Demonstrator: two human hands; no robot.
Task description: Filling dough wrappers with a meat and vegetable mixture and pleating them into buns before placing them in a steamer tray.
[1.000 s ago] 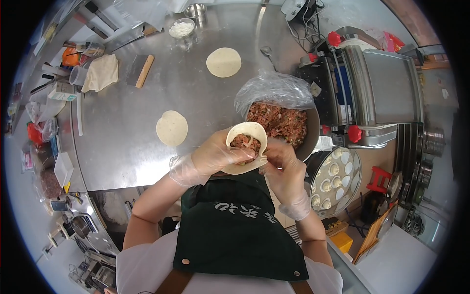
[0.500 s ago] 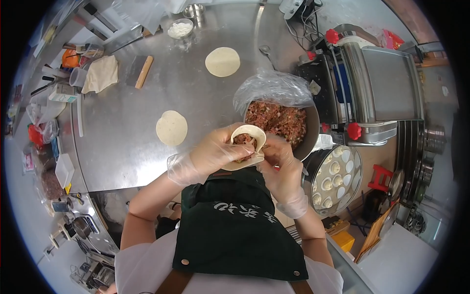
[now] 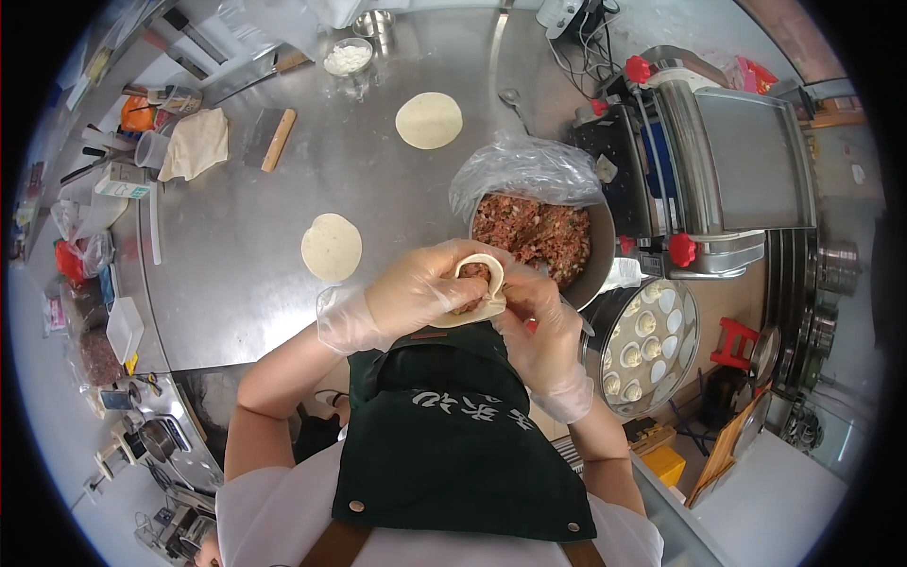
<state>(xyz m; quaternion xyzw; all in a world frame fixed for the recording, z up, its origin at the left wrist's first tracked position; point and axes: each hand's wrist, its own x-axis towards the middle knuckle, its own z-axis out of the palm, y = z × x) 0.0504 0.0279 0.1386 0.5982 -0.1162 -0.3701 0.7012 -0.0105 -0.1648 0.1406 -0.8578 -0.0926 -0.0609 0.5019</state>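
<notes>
At the front edge of the steel table, my gloved left hand (image 3: 416,293) cups a round dough wrapper (image 3: 487,306) around a lump of meat filling (image 3: 471,276), its thumb on the filling. My gloved right hand (image 3: 543,331) grips the wrapper's right side with fingers bent together, where the dough gathers in a fold. Just beyond both hands is a large metal bowl (image 3: 596,267) of minced meat, partly covered by crumpled clear plastic (image 3: 520,175). Two flat dough rounds lie on the table, one at the left (image 3: 331,246), one farther back (image 3: 428,120).
A steel machine with red knobs (image 3: 742,161) stands right, above a round tray (image 3: 685,373) of several filled buns. A wooden-handled scraper (image 3: 274,140), cloth (image 3: 194,142), small white-filled bowl (image 3: 348,58) and spoon (image 3: 517,106) lie about the steel table (image 3: 217,283). Cluttered containers line the left.
The wrapper's rim has been drawn in, making the opening around the filling narrower. My fingers have closed further around it, and my right hand has moved slightly in and up.
</notes>
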